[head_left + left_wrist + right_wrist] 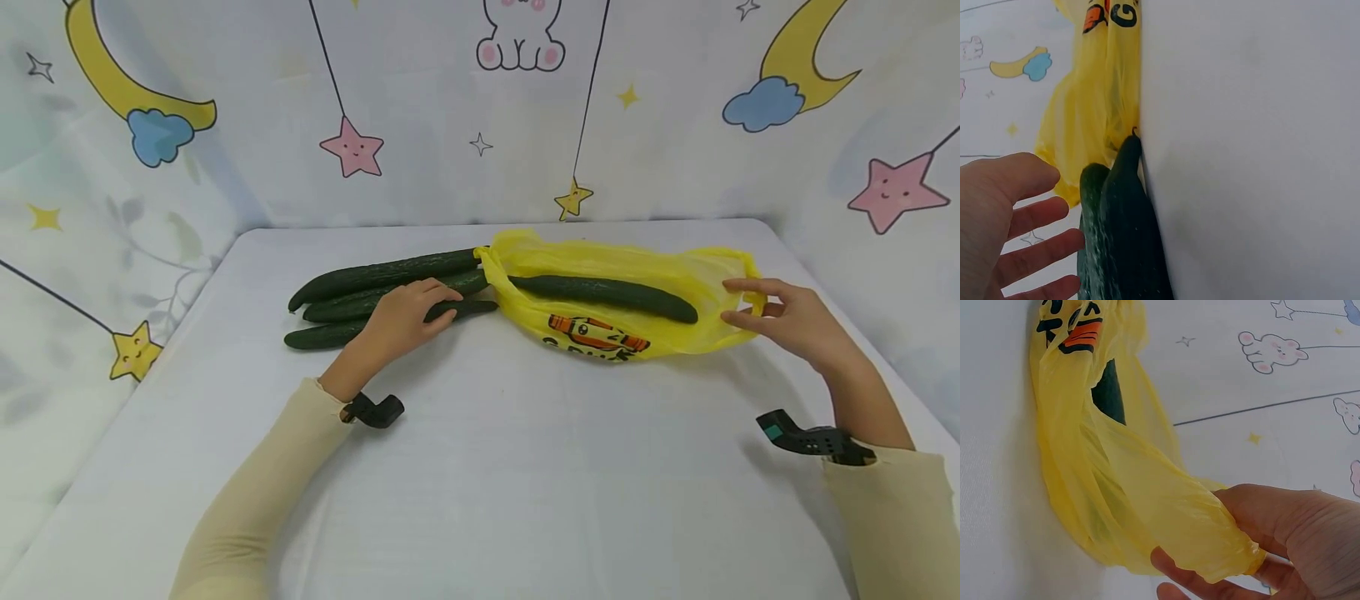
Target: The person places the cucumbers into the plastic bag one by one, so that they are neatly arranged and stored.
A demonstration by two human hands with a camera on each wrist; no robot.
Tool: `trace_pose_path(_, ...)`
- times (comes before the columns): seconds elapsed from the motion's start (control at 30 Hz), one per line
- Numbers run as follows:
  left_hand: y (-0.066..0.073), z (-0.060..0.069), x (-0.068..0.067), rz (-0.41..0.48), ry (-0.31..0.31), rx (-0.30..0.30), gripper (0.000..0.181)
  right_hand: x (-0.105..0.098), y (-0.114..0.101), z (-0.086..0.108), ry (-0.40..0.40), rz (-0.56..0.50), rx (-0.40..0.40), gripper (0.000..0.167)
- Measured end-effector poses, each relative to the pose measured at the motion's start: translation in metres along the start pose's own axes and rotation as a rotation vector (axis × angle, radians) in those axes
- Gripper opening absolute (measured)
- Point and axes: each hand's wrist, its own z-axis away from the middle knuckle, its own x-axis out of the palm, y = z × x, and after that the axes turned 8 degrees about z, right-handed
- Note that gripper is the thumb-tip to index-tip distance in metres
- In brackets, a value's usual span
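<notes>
A yellow plastic bag [600, 254] with printed orange-and-black pictures lies on its side at the back of the table. One dark green cucumber [607, 293] shows through its opening. Several more cucumbers [382, 273] lie side by side to the left, their right ends against the bag. My left hand [408, 321] is over these cucumbers; in the left wrist view its fingers [1041, 256] are spread and slightly bent, beside the cucumbers [1125, 231] and not wrapped round any. At the bag's right end my right hand [795, 321] pinches the yellow plastic between thumb and fingers.
A white tabletop [525, 483] extends in front of the bag. Behind it hangs a pale cloth backdrop [435, 75] printed with moons, stars and clouds. A black wrist camera [378, 412] is strapped to the left wrist, another camera [810, 437] to the right.
</notes>
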Motion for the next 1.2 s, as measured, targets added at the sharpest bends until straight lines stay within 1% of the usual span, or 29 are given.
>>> trace_pose_path(0.2, -0.005, 0.012, -0.004, -0.011, -0.04, -0.055, 0.022, -0.001, -0.001, 0.0, -0.014, -0.007, 0.009, 0.066)
trace_pose_path(0.37, -0.009, 0.019, -0.005, -0.015, -0.061, -0.084, 0.026, -0.003, 0.0, 0.0, -0.012, -0.009, 0.014, 0.066)
trace_pose_path(0.5, -0.013, 0.023, -0.004, 0.021, -0.067, -0.124, 0.031, -0.003, -0.001, 0.0, -0.018, -0.001, 0.016, 0.067)
trace_pose_path(0.67, -0.018, 0.028, -0.002, 0.08, -0.084, -0.208, 0.037, -0.003, -0.002, 0.001, -0.026, 0.006, 0.016, 0.066)
trace_pose_path(0.77, -0.02, 0.032, -0.001, 0.088, -0.092, -0.234, 0.038, -0.002, -0.003, 0.0, -0.015, 0.003, -0.015, 0.063)
trace_pose_path(0.87, -0.021, 0.035, -0.001, 0.067, -0.093, -0.239, 0.039, 0.001, -0.002, -0.002, -0.012, -0.005, -0.046, 0.06)
trace_pose_path(0.97, -0.019, 0.036, -0.001, 0.047, -0.094, -0.234, 0.041, 0.002, -0.001, -0.003, -0.016, -0.002, -0.046, 0.06)
trace_pose_path(1.07, -0.019, 0.034, 0.001, 0.037, -0.1, -0.222, 0.043, 0.003, 0.001, -0.003, -0.017, 0.005, -0.039, 0.061)
trace_pose_path(1.2, -0.02, 0.029, 0.001, 0.039, -0.115, -0.228, 0.047, 0.003, 0.002, -0.002, -0.009, 0.009, -0.044, 0.062)
